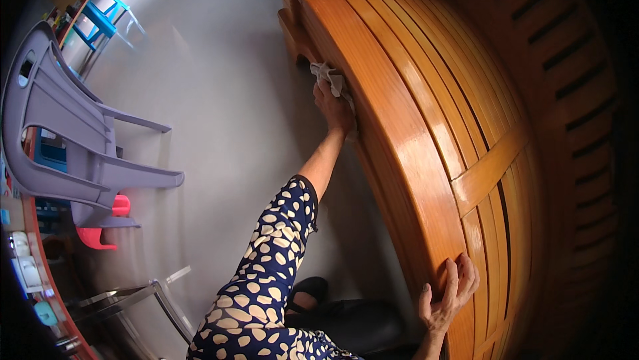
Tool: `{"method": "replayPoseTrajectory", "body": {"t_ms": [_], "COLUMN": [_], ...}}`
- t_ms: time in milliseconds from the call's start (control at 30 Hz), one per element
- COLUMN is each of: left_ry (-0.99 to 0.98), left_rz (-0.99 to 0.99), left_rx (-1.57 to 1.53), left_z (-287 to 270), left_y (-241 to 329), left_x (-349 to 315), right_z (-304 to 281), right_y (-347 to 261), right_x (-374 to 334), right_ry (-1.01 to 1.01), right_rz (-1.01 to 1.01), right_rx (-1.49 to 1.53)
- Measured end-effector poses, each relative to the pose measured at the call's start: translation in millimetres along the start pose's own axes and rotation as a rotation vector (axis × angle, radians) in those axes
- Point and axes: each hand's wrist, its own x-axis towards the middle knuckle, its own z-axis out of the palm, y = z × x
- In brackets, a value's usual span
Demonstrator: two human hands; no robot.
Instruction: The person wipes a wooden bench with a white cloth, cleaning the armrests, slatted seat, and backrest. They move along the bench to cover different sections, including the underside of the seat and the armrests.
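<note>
My left hand (pixel 335 108) is closed on a crumpled pale cloth (pixel 326 77), held against the front side of a long wooden bench (pixel 393 117). My left arm, in a dark sleeve with cream spots, stretches forward to it. Farther back along the bench's front edge, nearer to me, my right hand (pixel 452 297) rests on the seat with its fingers spread and nothing in it. The bench seat is made of glossy orange-brown slats with a crosspiece (pixel 492 167). The cloth partly hides behind my left fingers.
A grey-purple plastic chair (pixel 73 134) stands at the left, with a pink-red plastic thing (pixel 100 227) beneath it. Beyond it is a blue stool (pixel 103 17). A metal-framed piece (pixel 126 300) stands at the lower left, beside a red-edged table (pixel 50 273). The bench's slatted backrest (pixel 559 60) rises at right.
</note>
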Motion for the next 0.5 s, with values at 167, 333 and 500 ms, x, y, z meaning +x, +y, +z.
{"method": "replayPoseTrajectory", "body": {"t_ms": [167,333,500], "left_ry": [0.042,0.06,-0.025], "left_rz": [0.06,-0.001,-0.216], "left_rx": [-0.017,-0.047,-0.249], "left_z": [2,-4,-20], "left_y": [-10,10,44], "left_x": [-47,-110,-176], "right_z": [0,3,4], "right_y": [-1,-2,-1], "right_x": [2,4,3], "right_ry": [0.025,0.057,0.089], "right_rz": [-0.017,-0.039,-0.054], "right_rx": [0.004,-0.026,-0.016]}}
